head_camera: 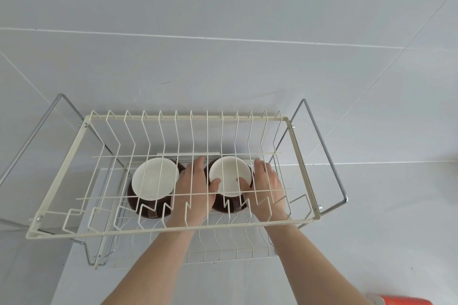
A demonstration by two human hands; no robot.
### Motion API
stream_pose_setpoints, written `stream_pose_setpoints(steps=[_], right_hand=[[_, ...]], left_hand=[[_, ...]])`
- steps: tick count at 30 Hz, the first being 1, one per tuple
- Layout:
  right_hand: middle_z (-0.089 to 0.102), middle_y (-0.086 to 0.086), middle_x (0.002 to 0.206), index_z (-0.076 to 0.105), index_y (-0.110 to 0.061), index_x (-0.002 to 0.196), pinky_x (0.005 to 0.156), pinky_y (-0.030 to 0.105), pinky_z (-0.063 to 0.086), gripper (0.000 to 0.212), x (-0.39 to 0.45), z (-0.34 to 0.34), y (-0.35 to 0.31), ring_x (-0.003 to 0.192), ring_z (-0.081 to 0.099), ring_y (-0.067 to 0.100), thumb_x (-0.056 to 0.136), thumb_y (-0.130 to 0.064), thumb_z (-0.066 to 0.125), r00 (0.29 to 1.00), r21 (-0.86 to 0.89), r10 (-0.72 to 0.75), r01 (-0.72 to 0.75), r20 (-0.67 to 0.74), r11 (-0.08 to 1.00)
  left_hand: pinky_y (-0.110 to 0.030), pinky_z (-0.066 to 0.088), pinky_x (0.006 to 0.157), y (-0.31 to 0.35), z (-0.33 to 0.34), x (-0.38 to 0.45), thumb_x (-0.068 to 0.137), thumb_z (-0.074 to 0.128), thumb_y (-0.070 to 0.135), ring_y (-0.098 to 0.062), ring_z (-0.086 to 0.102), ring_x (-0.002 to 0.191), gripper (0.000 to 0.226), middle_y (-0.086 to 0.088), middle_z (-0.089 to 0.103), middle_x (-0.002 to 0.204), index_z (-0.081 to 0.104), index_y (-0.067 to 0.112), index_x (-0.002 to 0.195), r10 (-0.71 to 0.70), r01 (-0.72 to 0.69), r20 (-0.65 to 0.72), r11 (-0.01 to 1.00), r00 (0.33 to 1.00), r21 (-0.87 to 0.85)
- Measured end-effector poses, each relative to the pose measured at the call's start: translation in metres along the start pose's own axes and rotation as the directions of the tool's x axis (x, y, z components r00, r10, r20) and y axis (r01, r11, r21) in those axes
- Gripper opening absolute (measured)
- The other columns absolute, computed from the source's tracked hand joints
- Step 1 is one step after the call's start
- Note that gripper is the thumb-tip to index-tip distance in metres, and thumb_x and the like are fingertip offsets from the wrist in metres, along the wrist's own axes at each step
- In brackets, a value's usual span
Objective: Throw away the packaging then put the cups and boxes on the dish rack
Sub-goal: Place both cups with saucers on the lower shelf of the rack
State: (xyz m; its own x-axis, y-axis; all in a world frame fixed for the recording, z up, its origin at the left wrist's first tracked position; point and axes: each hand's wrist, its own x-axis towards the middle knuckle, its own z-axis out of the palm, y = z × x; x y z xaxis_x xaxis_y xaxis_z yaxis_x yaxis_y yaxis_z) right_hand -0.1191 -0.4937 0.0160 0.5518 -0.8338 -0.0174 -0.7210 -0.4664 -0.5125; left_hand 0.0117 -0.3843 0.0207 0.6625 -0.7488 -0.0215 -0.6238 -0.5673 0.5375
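The right cup [229, 182] was cupped between the left hand [195, 190] and right hand [266, 183] on the rack's [59, 181] lower tier, apparently to seat it level beside the left cup [153, 181], under the upper wires.

A pale grey counter [371, 218] runs back to a tiled wall. A two-tier cream wire dish rack [303, 163] on chrome legs stands directly on it, close to the back edge and nearer the left side. Under the rack a pale flat sheet, perhaps a drip tray [104, 181], lies on the counter, though the wires blur its outline. At the counter's front right corner an orange and white object [401, 301] is cut off by the frame.
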Motion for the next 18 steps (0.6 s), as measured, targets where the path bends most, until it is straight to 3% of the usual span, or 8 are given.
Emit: stream_pose_setpoints(steps=[3,7,10,18], right_hand=[[0.046,0.009,0.138,0.037,-0.004,0.141,0.106,0.037,0.037,0.063,0.002,-0.008,-0.002,0.13,0.041,0.03,0.094,-0.039,0.06,0.988,-0.186,-0.156,0.157,0.02,0.97],[0.022,0.015,0.159,0.021,-0.004,0.152,0.123,0.039,0.013,0.075,0.005,-0.015,-0.007,0.15,0.014,0.031,0.097,-0.048,0.046,0.976,-0.349,-0.19,0.214,0.101,0.912],[0.009,0.014,0.165,0.01,-0.004,0.155,0.124,0.041,0.004,0.081,0.007,-0.017,-0.008,0.153,0.002,0.029,0.098,-0.052,0.041,0.971,-0.399,-0.193,0.234,0.141,0.887],[0.005,0.013,0.166,0.007,-0.004,0.155,0.124,0.041,0.003,0.082,0.004,-0.025,-0.012,0.153,0.0,0.027,0.099,-0.054,0.04,0.97,-0.409,-0.183,0.234,0.161,0.882]], left_hand=[[-0.042,0.049,0.1,-0.001,-0.001,0.002,0.086,0.071,0.033,-0.032,0.055,0.124,0.065,-0.01,0.058,0.135,0.047,0.008,0.142,0.199,-0.185,-0.067,0.968,0.978,0.17],[-0.05,0.039,0.113,-0.004,-0.003,0.008,0.085,0.072,0.032,-0.037,0.046,0.138,0.071,-0.017,0.05,0.148,0.047,0.003,0.144,0.362,-0.326,-0.045,0.881,0.931,0.344],[-0.05,0.032,0.119,-0.005,-0.004,0.01,0.082,0.074,0.033,-0.034,0.037,0.145,0.078,-0.014,0.044,0.153,0.042,0.005,0.147,0.411,-0.364,-0.04,0.845,0.911,0.393],[-0.05,0.029,0.12,-0.01,0.001,0.013,0.08,0.074,0.037,-0.034,0.035,0.146,0.083,-0.014,0.043,0.155,0.039,0.006,0.149,0.409,-0.349,-0.057,0.837,0.911,0.421]])
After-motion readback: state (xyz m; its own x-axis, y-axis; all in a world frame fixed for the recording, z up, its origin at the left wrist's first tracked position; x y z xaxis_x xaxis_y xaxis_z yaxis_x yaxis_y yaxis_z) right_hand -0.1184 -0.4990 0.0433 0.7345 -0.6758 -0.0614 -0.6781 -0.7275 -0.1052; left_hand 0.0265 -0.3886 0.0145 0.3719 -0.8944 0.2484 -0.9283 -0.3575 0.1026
